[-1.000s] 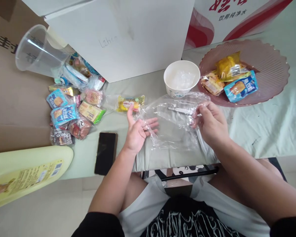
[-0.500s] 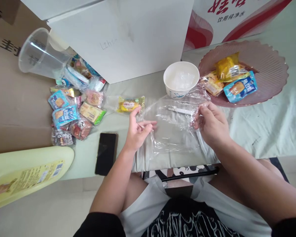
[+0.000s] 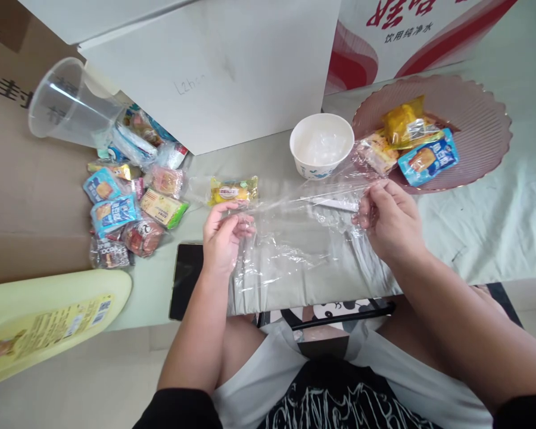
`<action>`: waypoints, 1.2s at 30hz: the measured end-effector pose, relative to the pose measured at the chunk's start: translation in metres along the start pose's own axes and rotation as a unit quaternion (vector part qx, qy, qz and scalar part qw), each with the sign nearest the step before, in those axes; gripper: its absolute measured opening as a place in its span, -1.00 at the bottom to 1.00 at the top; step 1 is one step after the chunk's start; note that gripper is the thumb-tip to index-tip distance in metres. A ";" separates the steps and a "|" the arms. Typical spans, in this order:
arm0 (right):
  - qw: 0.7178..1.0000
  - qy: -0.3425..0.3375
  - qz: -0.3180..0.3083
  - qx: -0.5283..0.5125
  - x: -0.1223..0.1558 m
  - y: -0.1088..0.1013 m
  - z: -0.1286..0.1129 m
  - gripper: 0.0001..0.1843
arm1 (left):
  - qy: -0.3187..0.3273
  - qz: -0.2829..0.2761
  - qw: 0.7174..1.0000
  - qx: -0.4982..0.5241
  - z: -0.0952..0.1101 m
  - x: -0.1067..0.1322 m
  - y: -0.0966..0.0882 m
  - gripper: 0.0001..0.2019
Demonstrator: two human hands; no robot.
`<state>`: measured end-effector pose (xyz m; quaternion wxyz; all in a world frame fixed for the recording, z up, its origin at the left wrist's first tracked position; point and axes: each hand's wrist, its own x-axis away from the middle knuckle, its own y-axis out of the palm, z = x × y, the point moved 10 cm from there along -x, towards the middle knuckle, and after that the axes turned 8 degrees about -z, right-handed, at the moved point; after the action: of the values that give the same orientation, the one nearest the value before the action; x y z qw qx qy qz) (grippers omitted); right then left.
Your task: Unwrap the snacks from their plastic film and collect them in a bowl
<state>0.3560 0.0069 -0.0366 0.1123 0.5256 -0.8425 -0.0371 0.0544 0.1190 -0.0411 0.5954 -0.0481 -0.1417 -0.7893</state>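
A clear plastic bag [image 3: 295, 244] is stretched between my two hands over the pale green table edge. My left hand [image 3: 223, 235] pinches the bag's left top corner, fingers closed. My right hand [image 3: 388, 217] pinches the right top corner, fingers closed too. A yellow snack packet [image 3: 233, 190] lies just beyond my left hand. A white paper bowl [image 3: 321, 145] stands behind the bag, between the hands.
A pink ribbed plate [image 3: 473, 119] at the right holds three snack packets. A heap of snack packets [image 3: 129, 202] and a tipped clear cup [image 3: 71, 104] lie at the left. A black phone [image 3: 185, 289] rests by my left wrist. A white box [image 3: 214, 65] stands behind.
My left hand has closed on the bag's left corner and pulled it left and nearer. The bag is now drawn taut and flat between both hands.
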 end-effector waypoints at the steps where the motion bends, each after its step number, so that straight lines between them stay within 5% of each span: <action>1: 1.000 -0.004 -0.002 0.004 -0.001 -0.001 -0.001 -0.69 | 0.004 0.006 1.000 0.000 0.000 0.000 -0.002 -0.79; 8: 1.000 -0.011 -0.016 -0.010 -0.001 0.002 0.001 -0.83 | 0.009 0.000 1.000 0.000 0.001 0.000 0.001 -0.86; 19: 0.997 -0.078 -0.006 0.011 0.010 0.009 -0.017 -0.53 | 0.099 0.036 0.993 -0.051 0.010 -0.005 -0.018 -0.66; 25: 0.988 -0.108 -0.021 0.105 0.010 0.009 -0.024 -0.95 | 0.196 0.121 0.949 -0.216 0.033 0.004 -0.038 -0.69; 29: 0.953 -0.148 -0.035 0.263 0.011 0.013 -0.035 -0.69 | 0.240 0.149 0.913 -0.295 0.047 0.012 -0.039 -0.77; 33: 0.888 -0.205 -0.008 0.412 0.018 0.019 -0.049 -0.92 | 0.272 0.192 0.884 -0.328 0.061 0.023 -0.042 -0.79; 36: 0.862 -0.249 0.024 0.441 0.026 0.019 -0.062 -0.95 | 0.285 0.156 0.887 -0.328 0.066 0.025 -0.035 -0.77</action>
<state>0.3427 -0.0041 0.0304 -0.3437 0.4731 -0.7832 0.2113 0.0073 0.1237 0.0223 0.6759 -0.0354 0.3099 -0.6677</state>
